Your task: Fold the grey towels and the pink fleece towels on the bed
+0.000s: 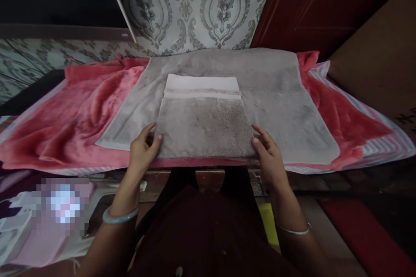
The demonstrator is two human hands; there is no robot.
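A folded grey towel (pixel 201 127) with a pale band across its far end lies flat in front of me. It rests on a larger spread grey towel (pixel 279 95). My left hand (pixel 143 149) is at the near left corner of the folded towel, thumb and index finger apart at its edge. At the opposite near corner, my right hand (pixel 268 151) mirrors it, fingers apart and fingertips at the edge. Neither hand visibly lifts the cloth. Some fingers on both hands are hidden from view.
A red plush blanket (pixel 81 112) lies under the grey towels, over a striped cloth (pixel 386 149). Behind are a patterned wall (pixel 185 13) and a dark screen (pixel 58 0). Brown cardboard (pixel 377 56) stands at right. A pink object (pixel 42 242) sits at lower left.
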